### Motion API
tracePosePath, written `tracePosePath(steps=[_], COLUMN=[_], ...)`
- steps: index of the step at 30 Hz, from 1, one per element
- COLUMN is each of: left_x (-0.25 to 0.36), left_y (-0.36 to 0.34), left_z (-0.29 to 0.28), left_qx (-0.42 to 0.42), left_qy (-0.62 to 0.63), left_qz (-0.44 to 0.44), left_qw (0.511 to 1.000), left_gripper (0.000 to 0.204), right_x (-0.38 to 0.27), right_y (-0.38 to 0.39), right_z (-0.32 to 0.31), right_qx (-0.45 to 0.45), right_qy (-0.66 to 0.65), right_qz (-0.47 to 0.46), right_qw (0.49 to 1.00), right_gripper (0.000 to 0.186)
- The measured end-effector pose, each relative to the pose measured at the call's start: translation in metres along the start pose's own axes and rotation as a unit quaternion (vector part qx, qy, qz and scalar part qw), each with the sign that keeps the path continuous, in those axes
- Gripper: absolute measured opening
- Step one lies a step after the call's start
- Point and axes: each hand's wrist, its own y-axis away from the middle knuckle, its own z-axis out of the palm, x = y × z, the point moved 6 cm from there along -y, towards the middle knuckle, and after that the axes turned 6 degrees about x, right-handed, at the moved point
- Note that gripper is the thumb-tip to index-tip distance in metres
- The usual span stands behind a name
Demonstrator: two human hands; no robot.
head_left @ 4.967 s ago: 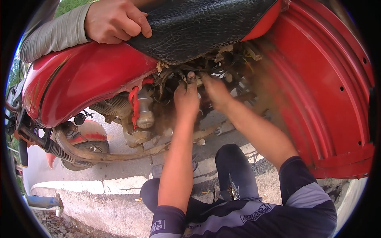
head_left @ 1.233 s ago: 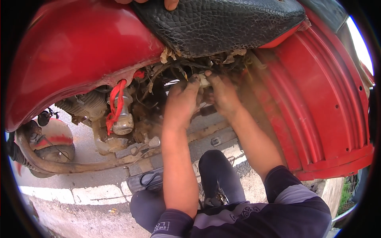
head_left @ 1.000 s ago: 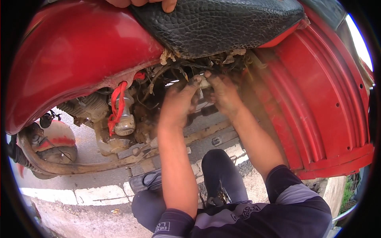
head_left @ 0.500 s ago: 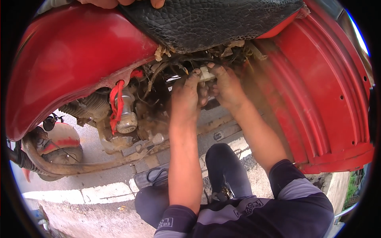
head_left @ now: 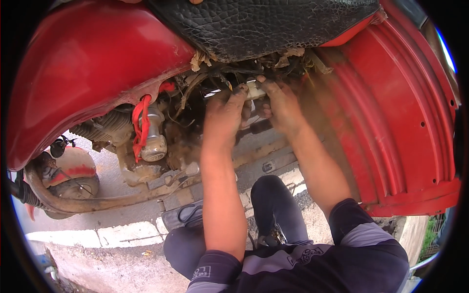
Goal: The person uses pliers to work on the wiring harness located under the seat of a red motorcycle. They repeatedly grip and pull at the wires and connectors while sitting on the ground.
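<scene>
A small off-white plastic block, apparently a wire connector [head_left: 254, 91], is held up between my two hands below the seat's edge. My left hand [head_left: 222, 117] pinches its left end with thumb and finger. At its right end, my right hand [head_left: 282, 105] grips it, thumb on top and fingers curled beneath. Dark wires [head_left: 239, 73] run through the opening just behind the connector. Part of the block and most of my left fingers are hidden.
A black cracked seat [head_left: 264, 29] overhangs my hands, between a red tank [head_left: 97, 53] and red ribbed panel [head_left: 391, 117]. A red strap [head_left: 141, 129] hangs by the engine [head_left: 105, 128]. A frame tube [head_left: 97, 205] runs low. Another person's fingertip [head_left: 195, 1] shows above.
My left hand has shifted slightly left, and the fingers beneath the connector show less. The other person's fingers at the top have mostly slipped out of view. Both my hands keep their grip.
</scene>
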Motion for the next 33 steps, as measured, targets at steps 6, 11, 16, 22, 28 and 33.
tracePosePath(steps=[6, 11, 16, 22, 28, 33], left_x=[-0.008, -0.003, 0.001, -0.021, 0.001, -0.007], left_y=[-0.006, -0.002, -0.001, -0.008, -0.007, 0.001], left_z=[-0.005, 0.001, 0.000, 0.001, 0.001, 0.005], left_qx=[0.021, 0.027, 0.001, -0.011, 0.090, 0.043], left_qy=[-0.013, -0.022, -0.064, 0.041, -0.128, -0.001], left_qz=[0.058, -0.010, 0.028, 0.033, 0.168, 0.098], left_qw=[0.998, 0.999, 0.998, 0.999, 0.973, 0.994], left_gripper=[0.033, 0.036, 0.036, 0.033, 0.043, 0.043], right_x=[-0.007, -0.001, -0.001, 0.005, 0.005, -0.002], right_y=[0.004, 0.005, 0.008, 0.002, -0.004, 0.007], right_z=[0.018, 0.018, 0.022, 0.018, 0.008, 0.019], right_qx=[0.052, 0.031, -0.011, -0.031, 0.029, 0.023], right_qy=[0.119, 0.036, -0.087, -0.086, -0.011, -0.061], right_qz=[-0.025, -0.017, 0.035, 0.007, -0.081, -0.054], right_qw=[0.991, 0.999, 0.996, 0.996, 0.996, 0.996], right_gripper=[0.054, 0.042, 0.026, 0.024, 0.028, 0.030])
